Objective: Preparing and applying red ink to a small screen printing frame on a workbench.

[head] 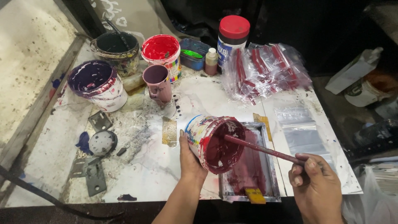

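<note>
My left hand [188,155] grips a small white tub [213,141] smeared with dark red ink, tilted on its side with its mouth toward the right. A thin ink-coated stick [265,150] is held in my right hand [317,182], and its tip reaches inside the tub. Below the tub lies a small metal-framed screen [267,137] flooded with dark red ink, with a yellow-handled squeegee [255,195] at its near edge.
At the back of the stained white table [145,166] stand a purple-ink bucket [97,83], a dark bucket [116,47], a red-ink tub [161,49], a mauve cup [157,83], a red-lidded jar [233,35] and a small bottle [211,60]. Clear plastic bags [265,70] lie at the right.
</note>
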